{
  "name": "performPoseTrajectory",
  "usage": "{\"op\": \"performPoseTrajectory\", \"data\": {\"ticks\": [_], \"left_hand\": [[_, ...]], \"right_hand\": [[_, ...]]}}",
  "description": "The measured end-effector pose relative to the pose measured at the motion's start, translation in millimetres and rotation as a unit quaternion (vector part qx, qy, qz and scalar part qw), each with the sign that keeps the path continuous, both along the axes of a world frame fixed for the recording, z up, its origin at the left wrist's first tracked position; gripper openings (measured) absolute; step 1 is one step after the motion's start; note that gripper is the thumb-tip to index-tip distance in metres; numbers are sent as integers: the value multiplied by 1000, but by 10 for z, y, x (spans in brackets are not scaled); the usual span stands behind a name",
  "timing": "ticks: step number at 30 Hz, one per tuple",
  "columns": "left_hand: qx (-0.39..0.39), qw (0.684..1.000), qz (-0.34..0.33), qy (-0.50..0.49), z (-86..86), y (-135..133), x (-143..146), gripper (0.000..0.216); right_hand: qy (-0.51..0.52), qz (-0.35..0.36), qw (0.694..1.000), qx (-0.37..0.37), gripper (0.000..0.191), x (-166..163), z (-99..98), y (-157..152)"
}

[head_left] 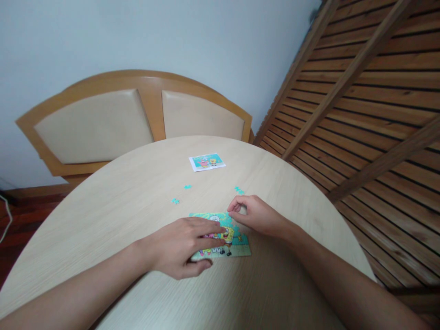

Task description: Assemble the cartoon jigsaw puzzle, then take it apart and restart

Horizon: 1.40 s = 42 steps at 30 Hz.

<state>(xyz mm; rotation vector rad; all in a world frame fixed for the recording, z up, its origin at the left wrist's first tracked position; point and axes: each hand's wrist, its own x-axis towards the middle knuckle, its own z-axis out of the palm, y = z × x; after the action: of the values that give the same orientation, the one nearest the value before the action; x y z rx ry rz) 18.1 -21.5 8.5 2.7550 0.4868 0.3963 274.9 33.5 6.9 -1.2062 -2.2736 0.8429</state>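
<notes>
Low in the middle of the frame, a small rectangular cartoon jigsaw puzzle with a teal background [229, 238] lies flat on the pale round wooden table [130, 201]; the left hand [180, 247] rests on the puzzle's left part, fingers spread flat, gripping nothing; the right hand [256, 215] sits at its upper right corner, thumb and forefinger pinched, whether on a piece I cannot tell; 3 loose teal puzzle pieces [175, 200] lie just above; farther up, a small printed reference picture [207, 162]; beyond the table, a cushioned wooden bench [103, 119].
</notes>
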Motion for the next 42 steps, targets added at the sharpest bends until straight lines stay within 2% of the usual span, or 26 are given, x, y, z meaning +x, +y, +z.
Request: {"op": "performPoseTrajectory", "data": {"ticks": [16, 25, 27, 31, 35, 38, 40, 42], "left_hand": [[-1, 1000, 2, -6, -7, 1, -4, 50], [5, 1000, 0, -5, 8, 0, 4, 50], [5, 1000, -1, -8, 11, 3, 4, 49], [1, 1000, -5, -8, 12, 3, 10, 51], [2, 1000, -3, -15, 31, 7, 14, 49], [39, 997, 66, -9, 77, 50, -35, 35], [77, 981, 177, 8, 106, 105, -112, 31], [101, 945, 310, 33, 101, 176, -217, 34]], "right_hand": [[-51, 11, 994, 96, 7, -16, -21, 9], [-71, 28, 991, 114, 8, 7, -10, 10], [-71, 11, 989, 131, 12, 29, -29, 42], [-106, -46, 978, 173, 34, 105, -115, 130], [-144, -60, 975, 160, 39, 177, -179, 190], [-145, -55, 976, 152, 36, 206, -184, 213], [-134, -48, 978, 152, 34, 216, -179, 226], [-125, -42, 979, 155, 31, 222, -177, 236]]}}
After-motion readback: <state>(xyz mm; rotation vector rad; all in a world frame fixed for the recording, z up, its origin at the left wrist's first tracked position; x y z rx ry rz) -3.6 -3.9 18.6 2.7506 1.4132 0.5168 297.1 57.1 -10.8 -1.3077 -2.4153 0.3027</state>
